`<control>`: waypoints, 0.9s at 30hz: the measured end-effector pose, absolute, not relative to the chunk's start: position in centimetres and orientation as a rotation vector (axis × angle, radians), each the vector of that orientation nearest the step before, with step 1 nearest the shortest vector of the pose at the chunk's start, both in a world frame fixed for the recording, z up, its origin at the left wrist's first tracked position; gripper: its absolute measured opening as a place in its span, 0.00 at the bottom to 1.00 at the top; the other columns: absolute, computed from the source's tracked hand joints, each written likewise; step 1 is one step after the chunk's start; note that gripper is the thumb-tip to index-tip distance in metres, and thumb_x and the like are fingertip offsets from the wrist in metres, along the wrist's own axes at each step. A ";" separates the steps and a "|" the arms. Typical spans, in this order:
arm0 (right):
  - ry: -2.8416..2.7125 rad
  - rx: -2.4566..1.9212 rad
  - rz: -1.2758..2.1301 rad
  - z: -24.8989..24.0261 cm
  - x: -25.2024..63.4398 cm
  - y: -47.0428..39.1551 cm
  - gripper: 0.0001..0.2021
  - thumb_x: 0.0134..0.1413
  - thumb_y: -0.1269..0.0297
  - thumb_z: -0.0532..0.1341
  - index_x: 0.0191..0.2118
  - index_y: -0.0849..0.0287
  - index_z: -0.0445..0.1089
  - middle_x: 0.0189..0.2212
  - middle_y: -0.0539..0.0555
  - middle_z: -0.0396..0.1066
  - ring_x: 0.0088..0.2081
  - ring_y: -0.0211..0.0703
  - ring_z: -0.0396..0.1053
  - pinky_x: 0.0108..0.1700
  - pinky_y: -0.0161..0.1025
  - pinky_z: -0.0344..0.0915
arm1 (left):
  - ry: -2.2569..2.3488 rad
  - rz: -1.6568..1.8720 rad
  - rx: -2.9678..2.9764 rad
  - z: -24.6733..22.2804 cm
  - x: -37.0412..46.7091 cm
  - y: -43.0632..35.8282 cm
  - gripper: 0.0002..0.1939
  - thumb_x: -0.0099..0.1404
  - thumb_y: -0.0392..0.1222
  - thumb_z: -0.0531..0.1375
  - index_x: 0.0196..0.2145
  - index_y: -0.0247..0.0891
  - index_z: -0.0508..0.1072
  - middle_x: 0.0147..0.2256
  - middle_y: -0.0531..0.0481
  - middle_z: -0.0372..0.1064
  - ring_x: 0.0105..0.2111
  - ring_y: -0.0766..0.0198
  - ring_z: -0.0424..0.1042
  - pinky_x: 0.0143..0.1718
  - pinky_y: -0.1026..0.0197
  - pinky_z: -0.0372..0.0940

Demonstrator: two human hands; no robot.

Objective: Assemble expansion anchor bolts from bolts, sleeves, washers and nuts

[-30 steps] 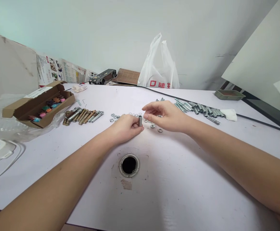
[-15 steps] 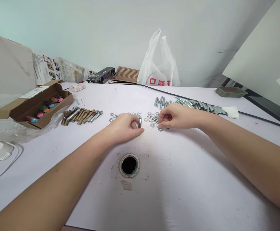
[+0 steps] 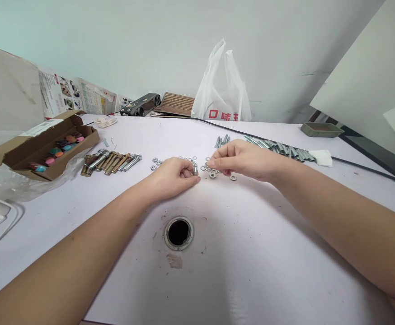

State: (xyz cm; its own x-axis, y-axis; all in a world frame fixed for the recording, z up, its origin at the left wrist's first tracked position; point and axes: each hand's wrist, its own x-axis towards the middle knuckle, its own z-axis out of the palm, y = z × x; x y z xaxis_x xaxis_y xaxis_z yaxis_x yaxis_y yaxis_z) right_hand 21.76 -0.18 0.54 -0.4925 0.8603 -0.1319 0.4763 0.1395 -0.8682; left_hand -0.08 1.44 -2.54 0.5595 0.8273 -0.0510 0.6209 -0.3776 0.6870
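Note:
My left hand [image 3: 179, 177] is closed around a small silver bolt [image 3: 195, 169], whose upper end shows upright beside the thumb and index finger; the rest is hidden by the fingers. My right hand [image 3: 233, 159] is in a pinch just right of it, above the loose washers [image 3: 203, 168]. A washer seems to be between its fingertips, mostly hidden. Below the right fingers a hex nut [image 3: 212, 176] lies on the table, and a single washer [image 3: 233, 178] lies to its right. More nuts [image 3: 154, 160] are left of my left hand.
Assembled expansion bolts [image 3: 111, 162] lie in a row at left, near a cardboard box [image 3: 62, 155] of colourful bottles. Metal sleeves [image 3: 285, 151] and cone-ended bolts [image 3: 222, 141] lie behind my right hand. A round hole [image 3: 179, 233] opens in the white table [image 3: 258, 262]. A black cable [image 3: 363, 163] crosses behind.
My right hand has lifted from the table and moved left toward my left hand; the washer under its fingertips is gone from that spot. My left hand keeps holding the bolt.

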 end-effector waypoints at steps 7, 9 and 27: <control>-1.673 -1.395 1.299 -1.1 18.4 -0.1 0.18 0.48 0.53 0.65 0.23 0.64 0.64 0.19 0.50 0.56 0.22 0.31 0.52 0.24 0.33 0.50 | 1.178 0.396 2.161 -2.9 -0.3 1.6 0.14 0.58 0.51 0.59 0.29 0.35 0.70 0.24 0.54 0.68 0.24 0.68 0.64 0.25 0.65 0.58; -1.685 -1.371 1.313 -1.4 18.4 0.0 0.20 0.48 0.51 0.65 0.22 0.64 0.62 0.19 0.50 0.56 0.23 0.31 0.53 0.25 0.33 0.50 | 1.185 0.395 2.171 -2.9 -0.3 1.6 0.14 0.58 0.51 0.59 0.30 0.36 0.71 0.25 0.54 0.68 0.24 0.68 0.65 0.25 0.64 0.58; -2.033 -1.752 0.373 -2.7 22.5 3.7 0.08 0.48 0.61 0.60 0.28 0.61 0.72 0.27 0.51 0.71 0.28 0.36 0.65 0.30 0.34 0.57 | 1.384 0.414 2.279 -2.6 -0.7 2.3 0.16 0.58 0.52 0.58 0.23 0.36 0.63 0.23 0.55 0.68 0.23 0.68 0.62 0.25 0.62 0.55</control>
State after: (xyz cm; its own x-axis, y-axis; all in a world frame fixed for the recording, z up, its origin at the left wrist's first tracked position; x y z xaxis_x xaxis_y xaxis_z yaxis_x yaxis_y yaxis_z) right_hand 22.48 3.72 -2.73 -0.1101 0.9834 0.1441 0.8682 0.1657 -0.4677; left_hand -0.65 2.32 -2.59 0.4546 0.8903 0.0264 0.7585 -0.4025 0.5125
